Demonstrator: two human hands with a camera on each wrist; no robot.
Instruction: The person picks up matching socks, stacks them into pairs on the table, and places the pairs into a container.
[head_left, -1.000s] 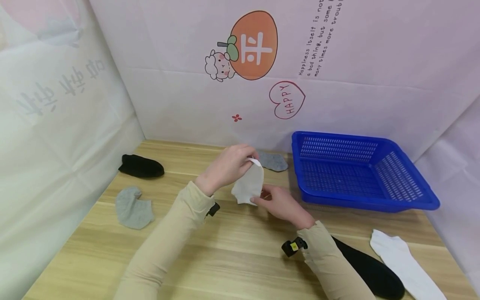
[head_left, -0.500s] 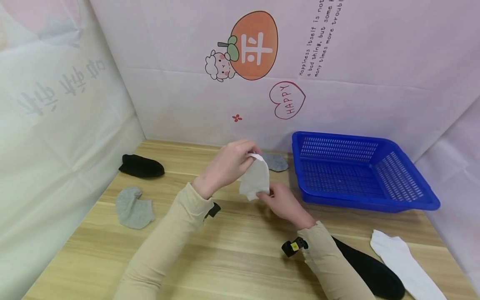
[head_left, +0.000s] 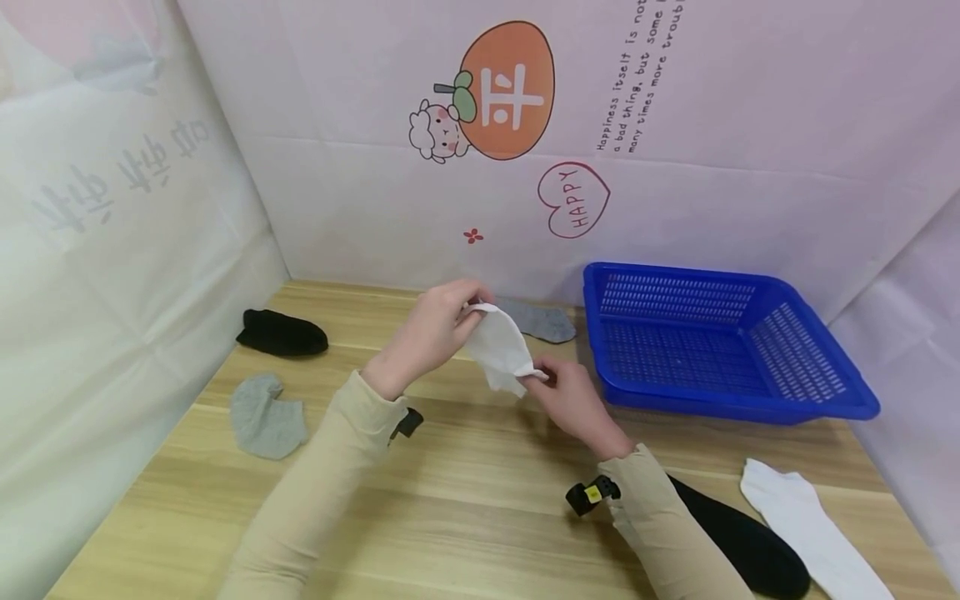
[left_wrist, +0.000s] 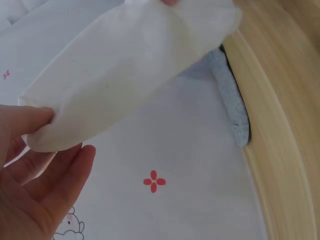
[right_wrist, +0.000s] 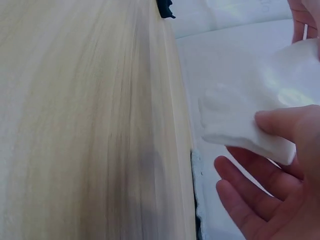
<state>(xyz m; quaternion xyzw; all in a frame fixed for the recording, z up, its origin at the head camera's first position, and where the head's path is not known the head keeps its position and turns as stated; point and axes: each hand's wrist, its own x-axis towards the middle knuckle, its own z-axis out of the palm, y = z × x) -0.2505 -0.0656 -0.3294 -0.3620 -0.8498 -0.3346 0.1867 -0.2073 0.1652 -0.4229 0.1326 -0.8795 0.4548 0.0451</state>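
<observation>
Sock (head_left: 497,343) is the white one held between both hands, lifted clear of the tabletop (head_left: 465,517) and hanging slantwise, lower on the right side; left hand (head_left: 433,332) has one end pinched, thumb over a folded bit and fingers underneath, the spare fingers loosely bent; right hand (head_left: 572,402) has the other end nipped the same way, thumb on top, lower fingers sticking out pretty relaxed with a gap below the fabric.

Just behind it, the back grey sock (head_left: 553,323) lies flat near the wall (head_left: 360,208), partly blocked from the head view; blue basket (head_left: 735,407) sits close by the right hand, not touching it; over on the left there's the left black sock (head_left: 283,333) with the left grey sock (head_left: 266,421) in front of it, all bunched and bent; down on the right, the right black sock (head_left: 750,542) pokes out from behind the right sleeve (head_left: 660,517), and the other white sock (head_left: 813,529) is right next to it, running out of view.
</observation>
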